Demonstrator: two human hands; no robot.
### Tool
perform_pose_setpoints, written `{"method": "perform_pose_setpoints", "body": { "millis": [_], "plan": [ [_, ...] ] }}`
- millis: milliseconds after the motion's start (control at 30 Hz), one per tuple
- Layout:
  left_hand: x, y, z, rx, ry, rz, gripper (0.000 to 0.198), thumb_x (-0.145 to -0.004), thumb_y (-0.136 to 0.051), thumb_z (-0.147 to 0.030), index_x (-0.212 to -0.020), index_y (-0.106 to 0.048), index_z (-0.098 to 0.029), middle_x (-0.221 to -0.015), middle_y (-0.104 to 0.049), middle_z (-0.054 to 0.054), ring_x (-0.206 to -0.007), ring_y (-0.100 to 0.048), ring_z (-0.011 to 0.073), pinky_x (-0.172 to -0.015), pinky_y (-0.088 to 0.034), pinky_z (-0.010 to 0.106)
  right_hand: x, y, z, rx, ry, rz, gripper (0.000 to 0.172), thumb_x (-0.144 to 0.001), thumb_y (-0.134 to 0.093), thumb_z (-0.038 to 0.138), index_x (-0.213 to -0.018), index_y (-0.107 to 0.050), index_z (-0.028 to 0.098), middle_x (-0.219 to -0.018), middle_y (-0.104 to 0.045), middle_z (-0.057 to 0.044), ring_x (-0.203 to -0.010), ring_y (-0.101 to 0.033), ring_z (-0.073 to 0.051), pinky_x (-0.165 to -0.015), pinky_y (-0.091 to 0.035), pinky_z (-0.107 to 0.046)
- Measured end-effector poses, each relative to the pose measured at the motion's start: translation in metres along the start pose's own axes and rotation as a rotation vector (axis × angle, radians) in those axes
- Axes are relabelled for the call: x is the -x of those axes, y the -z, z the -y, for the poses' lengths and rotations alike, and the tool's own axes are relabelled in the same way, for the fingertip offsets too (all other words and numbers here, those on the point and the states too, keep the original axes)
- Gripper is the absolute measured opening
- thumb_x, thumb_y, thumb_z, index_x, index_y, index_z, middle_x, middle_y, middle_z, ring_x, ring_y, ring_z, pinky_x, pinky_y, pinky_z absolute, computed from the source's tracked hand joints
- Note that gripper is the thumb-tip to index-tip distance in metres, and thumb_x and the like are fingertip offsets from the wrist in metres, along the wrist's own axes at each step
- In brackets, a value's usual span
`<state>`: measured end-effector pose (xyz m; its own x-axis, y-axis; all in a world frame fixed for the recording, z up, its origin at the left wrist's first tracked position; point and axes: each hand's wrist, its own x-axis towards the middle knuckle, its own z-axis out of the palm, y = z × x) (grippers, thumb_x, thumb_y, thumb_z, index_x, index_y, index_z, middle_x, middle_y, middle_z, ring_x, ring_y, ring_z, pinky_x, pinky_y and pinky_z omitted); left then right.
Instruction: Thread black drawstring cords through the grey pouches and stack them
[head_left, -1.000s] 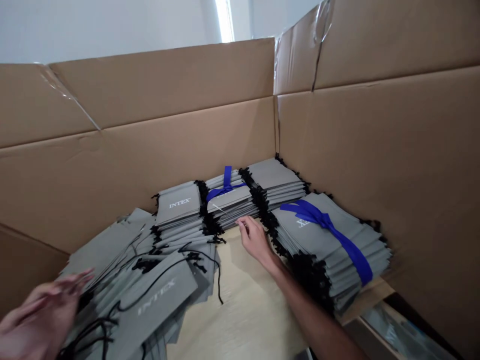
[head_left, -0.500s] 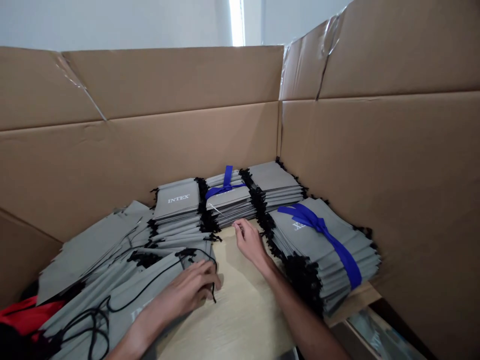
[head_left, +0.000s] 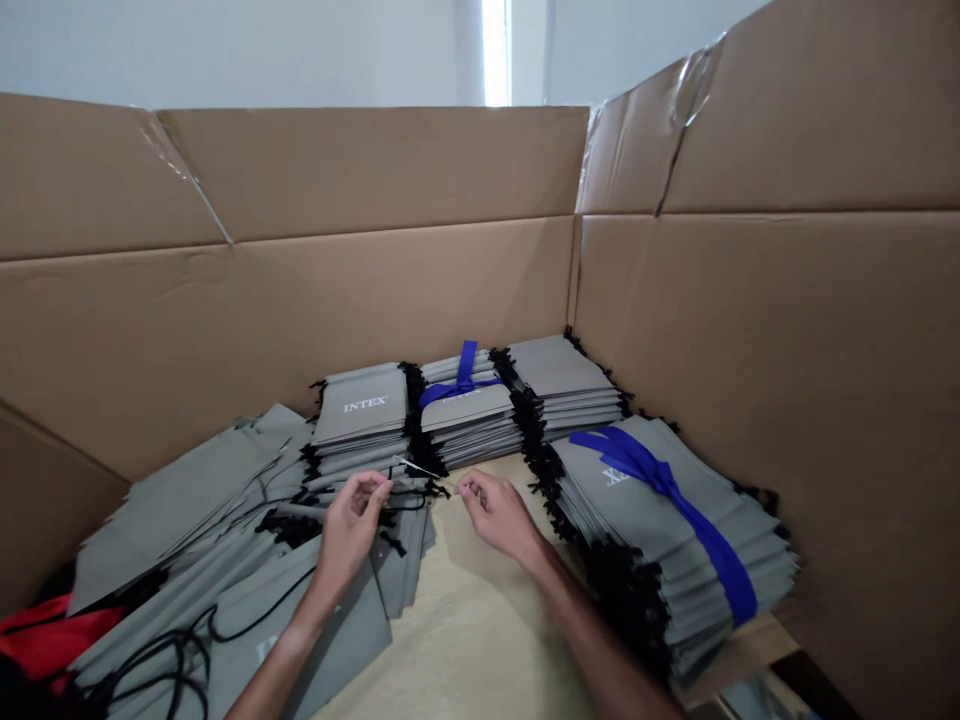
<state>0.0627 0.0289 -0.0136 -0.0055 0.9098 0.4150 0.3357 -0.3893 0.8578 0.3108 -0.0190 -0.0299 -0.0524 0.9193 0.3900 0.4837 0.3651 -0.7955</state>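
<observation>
My left hand (head_left: 356,515) is closed in a pinch on a black cord (head_left: 409,497), whose short end sticks up past the fingertips. My right hand (head_left: 495,508) is closed too, holding a thin, shiny needle-like rod (head_left: 418,467) that points left toward the cord. Fingertips of both hands are a short gap apart above the pale board (head_left: 465,600). Beneath my left forearm lies a flat grey drawstring bag (head_left: 352,625), with white lettering partly covered by the arm. More black cord (head_left: 176,650) lies in loops at the lower left.
Stacks of grey INTEX bags (head_left: 360,410) line the back. A bundle tied with blue ribbon (head_left: 675,500) sits at the right. Loose grey bags (head_left: 195,480) and red fabric (head_left: 56,635) are at the left. Tall cardboard walls (head_left: 390,290) surround the board.
My left hand has risen from the bag toward the right hand, bringing the cord up with it. The needle-like rod has come near the cord. The view has shifted slightly.
</observation>
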Motion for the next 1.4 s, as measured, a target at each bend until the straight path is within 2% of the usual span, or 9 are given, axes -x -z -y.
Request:
{"method": "perform_pose_setpoints", "body": {
  "millis": [100,200,367,667,900,1100,1267,1400],
  "plan": [
    [0.006,0.003,0.016,0.007,0.001,-0.071,0.048,-0.091,-0.071,-0.072,-0.093,-0.065,-0.024,-0.086,-0.072,0.002,-0.078,-0.070,0.0212,-0.072,-0.059,0.030,0.002,-0.005,0.000,-0.038,0.012,0.050,0.023,-0.107,-0.055,0.030,-0.096,-0.075,0.026,-0.092,-0.082,-0.002,-0.073,-0.070,-0.020,-0.066,-0.047,-0.028],
    [0.010,0.005,0.023,-0.015,0.010,-0.084,0.041,-0.093,-0.070,-0.065,-0.095,-0.066,-0.025,-0.085,-0.073,0.002,-0.078,-0.072,0.0216,-0.073,-0.059,0.031,0.004,-0.009,0.000,-0.067,0.016,0.076,0.026,-0.109,-0.053,0.034,-0.098,-0.075,0.026,-0.094,-0.082,-0.003,-0.077,-0.071,-0.021,-0.067,-0.046,-0.028],
    [0.013,0.004,0.025,-0.026,0.008,-0.107,0.028,-0.096,-0.066,-0.053,-0.094,-0.066,-0.025,-0.084,-0.072,0.001,-0.076,-0.071,0.0204,-0.073,-0.057,0.030,0.004,-0.008,-0.003,-0.059,-0.020,0.132,0.031,-0.111,-0.048,0.038,-0.100,-0.073,0.024,-0.091,-0.079,-0.004,-0.078,-0.070,-0.021,-0.073,-0.048,-0.029],
    [0.015,0.004,0.022,-0.008,-0.024,-0.101,0.018,-0.097,-0.064,-0.041,-0.094,-0.068,-0.024,-0.089,-0.074,0.003,-0.082,-0.073,0.0212,-0.080,-0.058,0.031,0.004,-0.008,-0.002,-0.055,-0.033,0.167,0.033,-0.111,-0.047,0.044,-0.101,-0.071,0.024,-0.084,-0.074,-0.004,-0.075,-0.067,-0.022,-0.073,-0.050,-0.031],
    [0.015,0.004,0.026,-0.002,-0.046,-0.099,0.016,-0.098,-0.065,-0.039,-0.093,-0.069,-0.023,-0.088,-0.074,0.002,-0.081,-0.073,0.0203,-0.076,-0.056,0.029,0.004,-0.007,-0.001,-0.040,-0.019,0.166,0.033,-0.111,-0.047,0.043,-0.100,-0.071,0.022,-0.088,-0.077,-0.005,-0.073,-0.066,-0.020,-0.070,-0.048,-0.029],
    [0.014,0.003,0.028,0.015,-0.040,-0.096,0.018,-0.097,-0.067,-0.041,-0.094,-0.068,-0.023,-0.089,-0.076,0.003,-0.082,-0.074,0.0200,-0.075,-0.057,0.029,0.005,-0.009,-0.003,-0.019,-0.003,0.169,0.031,-0.111,-0.048,0.040,-0.099,-0.071,0.023,-0.091,-0.078,-0.005,-0.079,-0.069,-0.020,-0.074,-0.049,-0.028],
    [0.014,0.002,0.031,0.124,-0.040,-0.126,0.024,-0.093,-0.075,-0.041,-0.108,-0.069,-0.023,-0.093,-0.079,0.002,-0.087,-0.078,0.0209,-0.079,-0.062,0.030,0.006,-0.009,-0.003,-0.016,-0.004,0.193,0.030,-0.111,-0.050,0.039,-0.099,-0.072,0.023,-0.095,-0.080,-0.004,-0.079,-0.069,-0.019,-0.075,-0.048,-0.028],
    [0.014,0.007,0.026,0.078,-0.108,-0.050,0.018,-0.098,-0.073,-0.039,-0.103,-0.078,-0.022,-0.098,-0.081,0.005,-0.091,-0.078,0.0213,-0.081,-0.062,0.030,0.005,-0.005,-0.001,-0.017,-0.016,0.230,0.030,-0.111,-0.050,0.038,-0.099,-0.073,0.022,-0.092,-0.079,-0.004,-0.073,-0.065,-0.018,-0.072,-0.045,-0.028]
  ]
}}
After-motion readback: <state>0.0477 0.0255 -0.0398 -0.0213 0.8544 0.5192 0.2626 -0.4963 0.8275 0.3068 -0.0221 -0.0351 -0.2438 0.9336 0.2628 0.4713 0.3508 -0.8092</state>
